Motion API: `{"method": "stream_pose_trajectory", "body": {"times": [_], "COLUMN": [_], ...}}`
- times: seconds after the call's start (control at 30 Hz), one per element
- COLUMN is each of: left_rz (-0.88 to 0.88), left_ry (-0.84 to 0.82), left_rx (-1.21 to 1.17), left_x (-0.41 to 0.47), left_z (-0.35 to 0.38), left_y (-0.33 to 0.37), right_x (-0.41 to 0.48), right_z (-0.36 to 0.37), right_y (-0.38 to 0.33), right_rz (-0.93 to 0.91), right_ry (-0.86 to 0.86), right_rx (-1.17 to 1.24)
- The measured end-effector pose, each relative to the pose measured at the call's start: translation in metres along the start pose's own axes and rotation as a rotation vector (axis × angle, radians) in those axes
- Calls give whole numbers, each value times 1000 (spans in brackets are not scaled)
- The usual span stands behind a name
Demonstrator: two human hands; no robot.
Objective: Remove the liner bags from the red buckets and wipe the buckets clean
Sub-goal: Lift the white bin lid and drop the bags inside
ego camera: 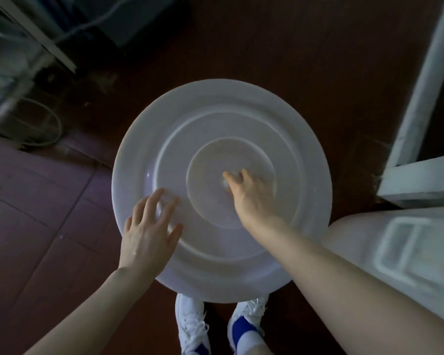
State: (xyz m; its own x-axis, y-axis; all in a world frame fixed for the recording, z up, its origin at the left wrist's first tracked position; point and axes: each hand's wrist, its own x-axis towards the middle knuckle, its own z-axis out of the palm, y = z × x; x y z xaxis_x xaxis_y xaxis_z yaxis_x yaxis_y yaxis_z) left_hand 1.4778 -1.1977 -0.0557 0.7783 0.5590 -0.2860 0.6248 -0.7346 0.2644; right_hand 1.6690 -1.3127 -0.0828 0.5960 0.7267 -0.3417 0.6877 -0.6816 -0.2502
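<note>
your right hand (244,194) pinches the small knob (225,184) at the centre of the white ringed lid (215,116), fingers curled. your left hand (149,229), fingers straight and spread, lies over the lid's outer ring beside it. whether it touches is unclear.

Left hand (149,234) and right hand (249,196) over the lid (215,119), shoes (192,321) below, container (395,247) right

Smooth, slightly glossy white plastic lid (215,119) over dull, matt reddish floor tiles (36,213).
</note>
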Motion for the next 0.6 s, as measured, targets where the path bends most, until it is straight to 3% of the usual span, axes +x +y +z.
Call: {"method": "stream_pose_trajectory", "body": {"times": [0.17,0.3,0.47,0.6], "left_rz": [100,267,438,556], "left_ry": [44,99,146,83], "left_rx": [53,66,72,58], "left_x": [-47,-71,-93,-107], "left_z": [-133,-195,-217,-198], "left_y": [42,88,149,210], "right_x": [-78,-141,-213,-275], "right_z": [-131,-211,-262,-269], "right_y": [-25,-13,25,75], "right_rz": [56,109,201,278], "right_ry": [77,161,248,404], "right_rx": [9,22,18,38]}}
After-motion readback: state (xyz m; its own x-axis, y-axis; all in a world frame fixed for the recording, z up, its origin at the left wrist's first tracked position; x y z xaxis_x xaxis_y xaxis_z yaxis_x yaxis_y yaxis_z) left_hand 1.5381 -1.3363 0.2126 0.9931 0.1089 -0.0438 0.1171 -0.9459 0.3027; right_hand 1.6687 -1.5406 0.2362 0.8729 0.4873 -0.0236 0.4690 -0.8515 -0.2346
